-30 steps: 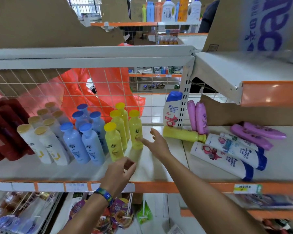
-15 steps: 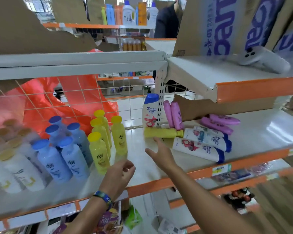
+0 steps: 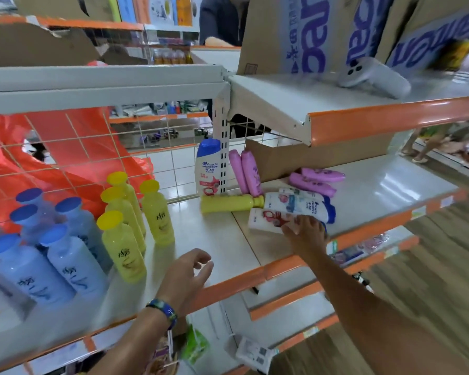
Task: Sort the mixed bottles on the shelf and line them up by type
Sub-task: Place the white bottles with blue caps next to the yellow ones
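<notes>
On the white shelf (image 3: pixel 209 239), several blue bottles (image 3: pixel 65 255) and yellow bottles (image 3: pixel 125 234) stand in groups at the left. One yellow bottle (image 3: pixel 228 203) lies on its side further right. Behind it a white shampoo bottle (image 3: pixel 208 169) stands at the upright post. Two purple bottles (image 3: pixel 245 171) lean beside it and two more purple ones (image 3: pixel 313 182) lie flat. Two white shampoo bottles lie near the front: the rear one (image 3: pixel 295 203) and the front one (image 3: pixel 266 220). My right hand (image 3: pixel 305 230) rests its fingers on the front one. My left hand (image 3: pixel 186 272) hovers loosely curled over the shelf's front edge, holding nothing.
A wire mesh back (image 3: pixel 152 147) with an orange plastic bag (image 3: pixel 73 163) behind it closes the shelf's rear. An upper shelf (image 3: pixel 363 117) overhangs the right bay, carrying cardboard boxes (image 3: pixel 309 33) and a grey device (image 3: pixel 374 77). A person (image 3: pixel 220 17) stands in the aisle beyond.
My right hand moved right from beside the yellow bottles to the front lying white shampoo bottle. The view swung right and tilted. My left hand stayed near the shelf's front edge.
</notes>
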Available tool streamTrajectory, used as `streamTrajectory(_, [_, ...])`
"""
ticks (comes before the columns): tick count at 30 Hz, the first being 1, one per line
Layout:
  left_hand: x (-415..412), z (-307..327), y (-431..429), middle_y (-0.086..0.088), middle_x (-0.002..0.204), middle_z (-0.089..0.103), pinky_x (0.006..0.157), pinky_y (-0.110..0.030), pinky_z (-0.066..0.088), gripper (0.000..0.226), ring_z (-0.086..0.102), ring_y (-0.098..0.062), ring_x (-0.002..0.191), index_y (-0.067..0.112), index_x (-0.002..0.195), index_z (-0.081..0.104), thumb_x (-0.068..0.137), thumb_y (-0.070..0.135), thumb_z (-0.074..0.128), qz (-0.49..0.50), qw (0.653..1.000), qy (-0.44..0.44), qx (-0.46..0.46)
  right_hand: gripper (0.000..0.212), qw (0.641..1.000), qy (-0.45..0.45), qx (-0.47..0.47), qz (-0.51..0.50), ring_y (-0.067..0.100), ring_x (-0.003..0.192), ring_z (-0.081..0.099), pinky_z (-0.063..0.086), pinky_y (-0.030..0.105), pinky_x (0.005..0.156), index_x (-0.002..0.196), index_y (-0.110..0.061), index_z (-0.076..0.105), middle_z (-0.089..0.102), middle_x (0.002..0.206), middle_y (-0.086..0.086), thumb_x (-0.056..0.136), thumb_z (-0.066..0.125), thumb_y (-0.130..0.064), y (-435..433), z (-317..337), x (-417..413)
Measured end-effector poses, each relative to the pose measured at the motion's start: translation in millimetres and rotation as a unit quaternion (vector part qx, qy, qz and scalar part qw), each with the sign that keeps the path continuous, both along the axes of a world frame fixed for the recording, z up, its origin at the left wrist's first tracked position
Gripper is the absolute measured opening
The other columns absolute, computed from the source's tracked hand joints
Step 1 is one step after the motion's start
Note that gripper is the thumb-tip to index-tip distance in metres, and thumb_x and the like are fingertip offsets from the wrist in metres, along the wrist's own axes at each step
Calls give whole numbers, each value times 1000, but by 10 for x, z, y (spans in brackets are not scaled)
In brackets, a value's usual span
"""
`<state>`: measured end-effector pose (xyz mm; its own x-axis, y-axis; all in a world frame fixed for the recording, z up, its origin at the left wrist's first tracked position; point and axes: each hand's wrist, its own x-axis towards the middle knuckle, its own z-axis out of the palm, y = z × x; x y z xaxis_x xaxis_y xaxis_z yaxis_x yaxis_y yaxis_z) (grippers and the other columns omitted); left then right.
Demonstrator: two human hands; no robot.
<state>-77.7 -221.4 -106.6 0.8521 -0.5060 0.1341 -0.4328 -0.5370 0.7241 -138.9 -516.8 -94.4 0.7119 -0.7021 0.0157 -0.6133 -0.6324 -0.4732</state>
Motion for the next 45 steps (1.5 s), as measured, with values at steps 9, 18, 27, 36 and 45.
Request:
streamTrajectory(9, [467,187,-580,4,118,60,89,-17,37,27,54,-10,106,18,120,58,95,25,53,-16,994,-53,94,80,992,71,100,28,33,109,58,48,49,96,129,-21,47,61,117,10,74,56,-78,-773,-135,-57])
streamTrajectory(18, [846,194,-1119,-2,136,46,98,-29,40,39,46,-20,122,17,134,45,96,18,48,-18,982,-62,177,95,979,58,186,66,19,83,67,60,40,77,94,-26,59,69,86,-3,22,71,-87,-953,-264,51])
streamTrajectory(27, [1188,166,-1423,0,149,36,109,-37,33,60,35,-24,134,21,144,31,88,6,46,-42,931,-194,308,69,964,-59,255,51,11,84,61,54,22,61,116,-17,47,60,96,-4,63,91,-23,-748,-28,-60])
streamTrajectory(36, [1397,116,-1770,-9,127,48,104,-45,37,40,40,-32,122,13,123,55,83,19,58,15,891,-180,416,54,903,-288,318,30,27,97,65,58,41,85,108,-20,60,65,105,7,63,88,-8,-965,446,-276])
streamTrajectory(45, [1343,-38,-1711,-9,114,62,88,-42,48,70,62,-30,99,5,139,25,82,24,61,13,915,-130,382,42,898,-348,262,71,23,87,70,58,40,75,112,-21,63,73,98,-1,75,80,-11,-765,632,-147])
